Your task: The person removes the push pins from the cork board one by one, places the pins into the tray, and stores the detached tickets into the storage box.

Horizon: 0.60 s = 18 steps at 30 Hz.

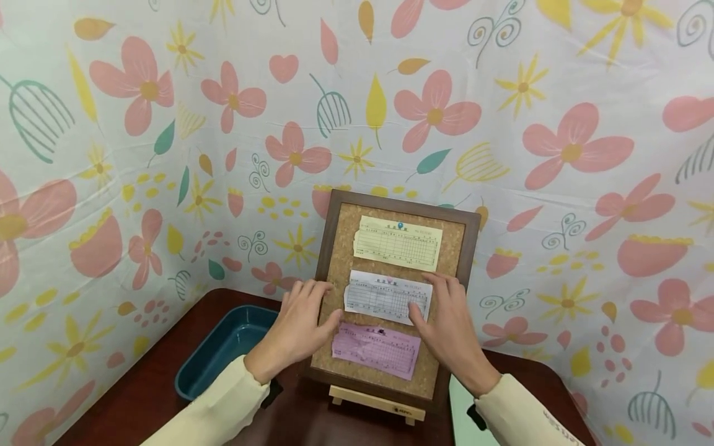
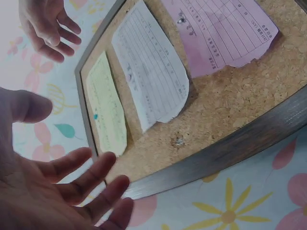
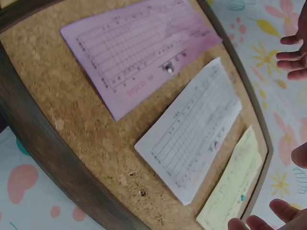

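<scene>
A framed corkboard (image 1: 446,347) leans on a small wooden easel (image 1: 376,404) in the head view. Three printed slips are pinned to it: a yellow slip (image 1: 397,246) at the top, a white slip (image 1: 370,302) in the middle and a purple slip (image 1: 376,354) at the bottom. A blue pushpin (image 3: 242,197) fixes the yellow slip; a silvery pushpin (image 3: 168,67) is in the purple one. My left hand (image 1: 298,325) is before the board's left side, fingers loosely spread, holding nothing. Opposite it, my right hand (image 1: 450,325) is spread before the right side, also holding nothing.
Left of the board, a dark blue tray (image 1: 192,362) stands on the reddish-brown table (image 1: 312,424). A pale green flat item (image 1: 464,415) lies at the right, partly behind my right arm. Flower-patterned cloth (image 1: 357,93) hangs behind the table and along its sides.
</scene>
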{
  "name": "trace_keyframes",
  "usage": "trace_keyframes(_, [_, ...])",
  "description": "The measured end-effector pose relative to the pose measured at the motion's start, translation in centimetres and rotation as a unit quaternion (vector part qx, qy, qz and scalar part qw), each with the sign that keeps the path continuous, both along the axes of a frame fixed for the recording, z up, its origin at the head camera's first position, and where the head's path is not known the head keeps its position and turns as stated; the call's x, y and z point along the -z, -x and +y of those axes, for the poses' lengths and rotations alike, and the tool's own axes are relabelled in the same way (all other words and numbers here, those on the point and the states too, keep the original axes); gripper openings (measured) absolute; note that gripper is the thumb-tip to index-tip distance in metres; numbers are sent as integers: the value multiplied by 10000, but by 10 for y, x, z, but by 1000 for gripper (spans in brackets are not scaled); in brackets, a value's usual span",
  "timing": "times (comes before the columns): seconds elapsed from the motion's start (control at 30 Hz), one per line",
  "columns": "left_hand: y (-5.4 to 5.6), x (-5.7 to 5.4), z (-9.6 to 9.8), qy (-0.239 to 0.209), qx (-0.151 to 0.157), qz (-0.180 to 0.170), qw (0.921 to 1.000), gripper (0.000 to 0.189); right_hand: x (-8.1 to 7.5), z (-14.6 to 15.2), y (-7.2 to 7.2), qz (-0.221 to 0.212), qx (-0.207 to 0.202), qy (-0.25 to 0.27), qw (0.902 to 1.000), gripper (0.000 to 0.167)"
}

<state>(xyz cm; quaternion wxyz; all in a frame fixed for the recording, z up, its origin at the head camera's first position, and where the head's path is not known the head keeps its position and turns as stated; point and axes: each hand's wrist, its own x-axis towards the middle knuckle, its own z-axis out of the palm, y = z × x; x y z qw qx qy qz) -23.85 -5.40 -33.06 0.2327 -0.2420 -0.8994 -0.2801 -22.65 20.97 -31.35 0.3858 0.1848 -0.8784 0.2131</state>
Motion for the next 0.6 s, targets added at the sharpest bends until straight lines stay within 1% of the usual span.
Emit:
trace_keyframes(0.1, [8,-1,0,-349,45,132,9993,34,-2,1,6,3,49,-15,10000,50])
trace_keyframes(0.2, [15,-1,0,-681,98,193,9974,31,-2,2,11,-19,70,21,10000,48])
trace_keyframes(0.27, [19,-2,0,-936,191,133,9953,32,-4,3,14,-8,72,90,9999,48])
trace_keyframes(0.37, [24,-4,2,-1351,351,-86,9902,36,-6,3,19,32,62,263,9996,46])
trace_keyframes(0.43, [28,-7,4,-1540,412,-185,9870,37,-9,4,22,22,57,400,9992,45])
trace_keyframes(0.5, [31,-10,7,-1662,423,-246,9849,38,-11,4,25,-8,67,485,9988,43])
trace_keyframes(0.6, [39,-13,13,-1697,363,-220,9846,40,-15,3,28,-24,78,541,9985,43])
